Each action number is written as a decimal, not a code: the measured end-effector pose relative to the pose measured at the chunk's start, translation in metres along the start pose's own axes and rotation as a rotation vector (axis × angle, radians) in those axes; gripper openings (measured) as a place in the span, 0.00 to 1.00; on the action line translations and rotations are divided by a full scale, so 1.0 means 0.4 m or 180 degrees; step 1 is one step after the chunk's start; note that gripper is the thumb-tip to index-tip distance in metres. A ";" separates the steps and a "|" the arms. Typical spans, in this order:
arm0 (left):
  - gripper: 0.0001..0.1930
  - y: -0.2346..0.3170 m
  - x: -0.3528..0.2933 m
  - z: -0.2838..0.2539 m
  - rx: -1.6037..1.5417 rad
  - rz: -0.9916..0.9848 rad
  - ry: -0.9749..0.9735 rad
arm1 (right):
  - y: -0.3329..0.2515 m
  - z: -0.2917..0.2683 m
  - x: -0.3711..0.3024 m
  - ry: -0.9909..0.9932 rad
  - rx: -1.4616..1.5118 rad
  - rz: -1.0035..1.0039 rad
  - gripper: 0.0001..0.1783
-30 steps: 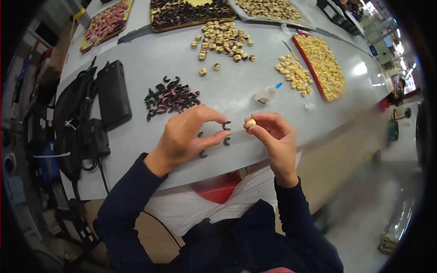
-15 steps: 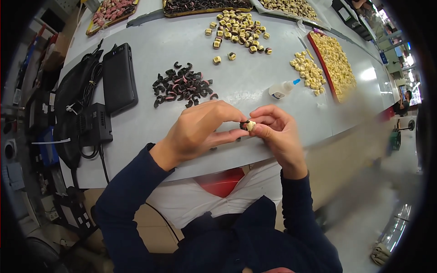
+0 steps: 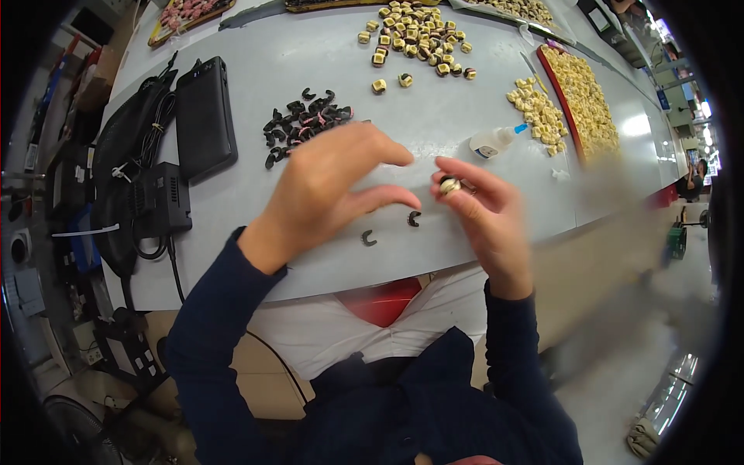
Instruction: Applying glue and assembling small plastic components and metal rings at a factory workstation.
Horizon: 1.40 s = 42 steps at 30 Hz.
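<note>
Between the thumb and fingers of my right hand (image 3: 492,221) is a small cream-and-black block (image 3: 449,185). My left hand (image 3: 314,186) has come away from it, thumb and forefinger spread apart with nothing between them. On the table just below the hands lie two dark C-shaped pieces (image 3: 415,219), one nearer the left wrist. A heap of black C-shaped pieces (image 3: 298,120), some with pink on them, sits beyond my left hand, which covers part of it. Farther off is a loose pile of similar cream-and-dark blocks (image 3: 418,39).
A clear squeeze bottle (image 3: 492,142) with a blue tip stands past my right hand. Cream pieces (image 3: 535,112) lie beside a red tray (image 3: 564,112) full of more. At the left are a black power bank-like box (image 3: 205,116) and cables. The table's near edge (image 3: 372,284) runs before my lap.
My left hand has let go of the block and opened. My right hand keeps it, shifted slightly up and right. The two C-shaped pieces have come into plain view.
</note>
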<state>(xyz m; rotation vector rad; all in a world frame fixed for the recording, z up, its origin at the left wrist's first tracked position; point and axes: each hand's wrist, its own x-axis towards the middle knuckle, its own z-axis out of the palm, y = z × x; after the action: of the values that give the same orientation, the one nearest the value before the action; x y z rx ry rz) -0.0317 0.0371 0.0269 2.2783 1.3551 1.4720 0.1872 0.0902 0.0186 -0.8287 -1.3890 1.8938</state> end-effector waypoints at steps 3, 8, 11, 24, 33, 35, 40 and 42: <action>0.16 -0.010 -0.012 -0.036 0.0016 -0.0742 -0.0664 | 0.001 -0.014 0.002 0.0392 -0.0757 -0.0680 0.13; 0.20 -0.002 -0.032 -0.062 0.0177 -0.1068 -0.1191 | 0.005 -0.034 -0.009 0.0707 -0.1784 -0.0887 0.08; 0.20 0.009 -0.038 -0.066 0.0217 -0.1195 -0.1439 | 0.018 -0.035 -0.006 0.0823 -0.2090 -0.1018 0.07; 0.11 0.009 -0.023 -0.045 -0.0092 -0.1370 -0.1624 | 0.018 -0.070 -0.021 0.0915 -0.2185 -0.1072 0.09; 0.12 0.014 -0.028 -0.044 -0.0005 -0.1362 -0.1515 | 0.003 -0.157 -0.078 0.1273 -0.1743 -0.0991 0.10; 0.12 0.019 -0.023 -0.049 0.0001 -0.1382 -0.1537 | -0.013 -0.174 -0.081 0.1138 -0.1564 -0.0948 0.11; 0.11 0.012 -0.028 -0.047 -0.0006 -0.1433 -0.1519 | 0.007 -0.218 -0.062 0.1261 -0.1271 -0.1323 0.07; 0.09 0.010 -0.020 -0.038 -0.0134 -0.1294 -0.1536 | 0.003 -0.229 -0.055 0.1370 -0.1404 -0.1405 0.06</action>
<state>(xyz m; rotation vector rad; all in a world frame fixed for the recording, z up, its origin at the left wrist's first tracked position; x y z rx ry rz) -0.0422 0.0236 0.0314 1.9880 1.4848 0.7572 0.2726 0.1237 -0.0024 -0.9673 -1.5673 1.0188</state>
